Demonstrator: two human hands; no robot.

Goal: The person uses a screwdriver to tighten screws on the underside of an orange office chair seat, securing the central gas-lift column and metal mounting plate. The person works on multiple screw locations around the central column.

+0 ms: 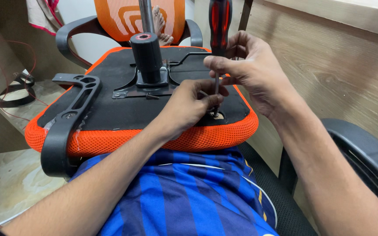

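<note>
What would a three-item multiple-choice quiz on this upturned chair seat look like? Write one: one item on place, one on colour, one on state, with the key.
1. Where does the screwdriver tip meet the seat?
A. near the edge closest to the person, on the right
B. at the central column
C. on the left armrest

2. What colour is the seat's mesh rim?
A. blue
B. orange
C. grey

3. How does the screwdriver stand?
A. lying flat on the seat
B. upright, handle up
C. upside down, handle on the seat

Key: 1 A, the shaft comes down beside the left hand, whose fingers pinch at its tip. 2 B, orange mesh wraps the black underside. 3 B, the right hand holds the shaft below the red and black handle.
</note>
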